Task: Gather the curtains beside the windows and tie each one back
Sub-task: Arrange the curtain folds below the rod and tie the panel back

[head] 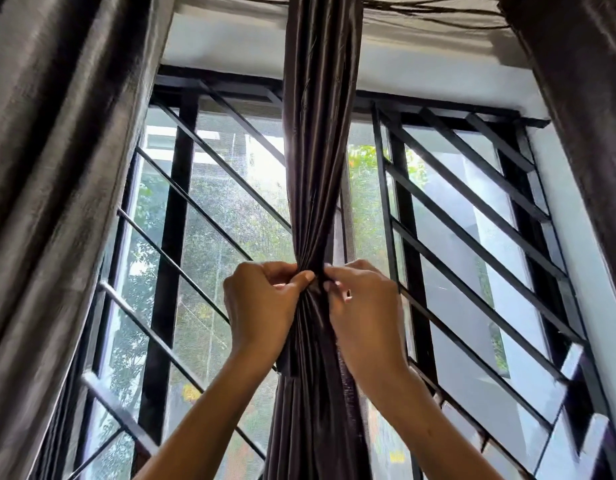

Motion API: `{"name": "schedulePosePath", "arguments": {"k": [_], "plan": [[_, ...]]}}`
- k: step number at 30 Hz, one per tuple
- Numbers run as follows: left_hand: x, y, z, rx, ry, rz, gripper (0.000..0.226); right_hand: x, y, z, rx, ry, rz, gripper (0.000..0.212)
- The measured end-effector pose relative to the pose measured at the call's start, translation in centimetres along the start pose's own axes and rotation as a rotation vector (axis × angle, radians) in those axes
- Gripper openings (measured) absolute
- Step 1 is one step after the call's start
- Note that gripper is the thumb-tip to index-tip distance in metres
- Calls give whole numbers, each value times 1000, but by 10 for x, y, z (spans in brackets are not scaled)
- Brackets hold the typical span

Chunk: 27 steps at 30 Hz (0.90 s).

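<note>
Fingers (301, 277) of the left hand (261, 306) pinch closed on the gathered middle curtain (318, 168); beside them, the right hand (363, 306) also grips the bunched waist, between the two barred windows (209, 216). A tie is not clearly visible. If either grip slackens, the slippery folds would likely spill loose.

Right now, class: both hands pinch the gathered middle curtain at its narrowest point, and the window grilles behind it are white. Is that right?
Not quite. The head view shows the left hand and right hand pinching the middle curtain at its narrowest point, but the grilles behind it are black, not white.
</note>
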<state>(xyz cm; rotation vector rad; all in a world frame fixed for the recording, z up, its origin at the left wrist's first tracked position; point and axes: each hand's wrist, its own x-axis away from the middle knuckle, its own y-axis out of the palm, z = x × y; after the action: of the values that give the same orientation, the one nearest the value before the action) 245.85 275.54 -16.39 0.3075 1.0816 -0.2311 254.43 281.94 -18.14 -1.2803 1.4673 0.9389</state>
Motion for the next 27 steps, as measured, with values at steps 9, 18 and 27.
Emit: {"name": "schedulePosePath", "arguments": {"k": [9, 18, 27], "plan": [[0, 0, -1, 156, -129, -18, 25, 6, 9, 6, -118, -91, -271, 24], [-12, -2, -5, 322, -307, -224, 13, -21, -17, 40, -384, 179, -421, 31], [-12, -7, -5, 134, -154, -185, 23, -40, -43, 31, -371, 270, -409, 23]]}}
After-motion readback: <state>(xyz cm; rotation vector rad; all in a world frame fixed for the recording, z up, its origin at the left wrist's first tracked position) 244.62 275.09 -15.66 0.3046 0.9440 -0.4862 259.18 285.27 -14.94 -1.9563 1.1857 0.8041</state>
